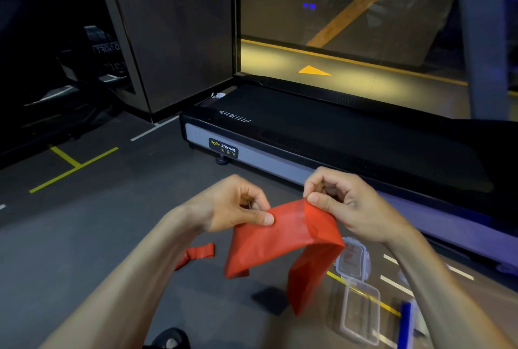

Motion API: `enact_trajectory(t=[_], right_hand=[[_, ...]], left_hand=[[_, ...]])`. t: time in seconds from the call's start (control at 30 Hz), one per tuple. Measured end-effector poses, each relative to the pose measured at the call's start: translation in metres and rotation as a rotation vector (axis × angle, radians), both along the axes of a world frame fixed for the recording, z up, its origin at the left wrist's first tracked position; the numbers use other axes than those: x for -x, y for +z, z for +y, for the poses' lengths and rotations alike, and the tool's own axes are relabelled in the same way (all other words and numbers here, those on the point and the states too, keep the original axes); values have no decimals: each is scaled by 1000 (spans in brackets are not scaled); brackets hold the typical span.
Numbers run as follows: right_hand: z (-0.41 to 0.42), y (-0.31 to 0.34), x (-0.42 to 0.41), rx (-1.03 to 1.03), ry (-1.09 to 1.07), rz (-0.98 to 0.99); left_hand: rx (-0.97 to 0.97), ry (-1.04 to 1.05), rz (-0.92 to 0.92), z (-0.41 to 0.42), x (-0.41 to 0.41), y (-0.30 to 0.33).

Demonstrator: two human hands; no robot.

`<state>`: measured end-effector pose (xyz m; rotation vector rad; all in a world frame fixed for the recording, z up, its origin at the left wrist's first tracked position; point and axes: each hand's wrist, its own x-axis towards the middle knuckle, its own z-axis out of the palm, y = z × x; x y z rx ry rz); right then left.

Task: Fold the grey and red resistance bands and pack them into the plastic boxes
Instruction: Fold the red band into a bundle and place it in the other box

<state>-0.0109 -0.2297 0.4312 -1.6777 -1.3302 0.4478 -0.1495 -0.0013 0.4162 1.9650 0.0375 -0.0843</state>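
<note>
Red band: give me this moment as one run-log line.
red band: held up, part-folded | left hand: pinching band | right hand: pinching band | open plastic box: on floor, empty

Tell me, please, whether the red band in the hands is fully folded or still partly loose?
Partly loose: the red band is doubled between both hands, but its ends hang down.

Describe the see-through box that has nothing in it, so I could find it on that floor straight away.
Start at the long black treadmill and look down to the grey floor at its near side, past the right hand. Two clear plastic boxes lie there along a yellow floor line. The empty box is the nearer one, lidless; its neighbour, the closed box, shows red inside.
</note>
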Motion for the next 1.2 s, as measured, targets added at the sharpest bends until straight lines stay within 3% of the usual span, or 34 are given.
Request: enact_trajectory(t=[0.27, 0.57, 0.7, 0.93, 1.1, 1.2], right_hand=[[1, -10, -5, 3, -14, 32], [17, -27, 15, -62, 80, 291], [27, -35, 26, -46, 17, 284], [28, -27, 28, 31, 43, 103], [22, -9, 23, -11, 60, 31], [21, -4, 19, -26, 64, 35]], left_hand=[[-27, -47, 11, 0, 1, 0], [-8, -126, -12, -6, -1, 6], [-36, -114, -32, -5, -1, 5], [-190, -96, -79, -2, 1, 5], [-129, -214, 126, 1, 11, 4], [-120, -214, 135, 7, 13, 0]])
